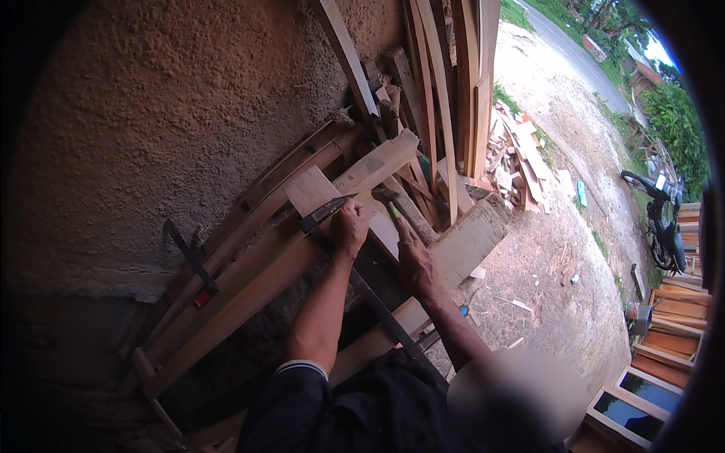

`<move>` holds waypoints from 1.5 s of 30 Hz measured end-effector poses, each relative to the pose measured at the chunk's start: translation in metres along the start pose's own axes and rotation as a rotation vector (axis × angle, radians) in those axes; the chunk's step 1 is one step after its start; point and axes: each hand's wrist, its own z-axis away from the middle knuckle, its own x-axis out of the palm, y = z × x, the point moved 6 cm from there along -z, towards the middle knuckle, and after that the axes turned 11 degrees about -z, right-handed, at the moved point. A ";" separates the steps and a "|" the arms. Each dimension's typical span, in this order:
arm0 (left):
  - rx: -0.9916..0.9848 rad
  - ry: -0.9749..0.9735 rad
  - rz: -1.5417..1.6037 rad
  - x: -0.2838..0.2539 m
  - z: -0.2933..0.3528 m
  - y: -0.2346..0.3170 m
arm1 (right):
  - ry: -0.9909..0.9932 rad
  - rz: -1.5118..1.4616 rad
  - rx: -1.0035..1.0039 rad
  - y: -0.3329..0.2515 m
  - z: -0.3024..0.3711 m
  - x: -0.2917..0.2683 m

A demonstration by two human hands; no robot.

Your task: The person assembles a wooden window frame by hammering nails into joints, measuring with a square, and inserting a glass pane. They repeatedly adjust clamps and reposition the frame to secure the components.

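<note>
My right hand is closed around the handle of a hammer, which has a dark head and a green part on its handle. To its left, my left hand is a closed fist over the wooden frame. What its fingers hold, if anything, is hidden. The dark tapered jaw of a bar clamp lies against that fist, and its long bar slants under my left wrist toward my body. Beneath the hands, a wide board meets a pale beam.
A second clamp with a red end stands by the rough wall. Tall planks lean at the back. Wood scraps lie piled on the ground. At the right are a motorbike and wooden frames.
</note>
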 end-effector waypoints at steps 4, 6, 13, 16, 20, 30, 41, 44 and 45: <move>0.008 -0.019 0.004 0.001 0.001 -0.001 | -0.214 -0.048 0.199 0.015 0.003 0.010; -0.023 -0.017 0.037 0.002 0.000 -0.002 | -0.089 -0.041 0.080 0.010 0.001 0.003; 0.006 -0.045 0.013 0.005 -0.001 -0.001 | -0.246 -0.009 0.240 0.020 0.003 0.012; -0.038 -0.051 0.043 0.006 0.000 -0.005 | -0.070 -0.024 0.032 0.003 0.001 -0.002; -0.051 -0.079 0.043 0.009 -0.002 -0.006 | -0.305 0.101 0.247 0.013 0.002 0.007; 0.007 -0.001 0.046 0.003 -0.003 0.000 | -0.365 0.112 0.268 0.012 -0.003 0.004; -0.023 0.025 -0.027 0.004 0.003 -0.004 | -0.252 0.136 0.134 0.012 -0.003 0.001; -0.023 -0.030 0.019 0.007 0.002 -0.004 | -0.391 0.205 0.252 0.024 0.003 0.010; -0.019 -0.035 0.025 0.007 0.004 -0.004 | -0.379 0.201 0.254 0.025 0.004 0.010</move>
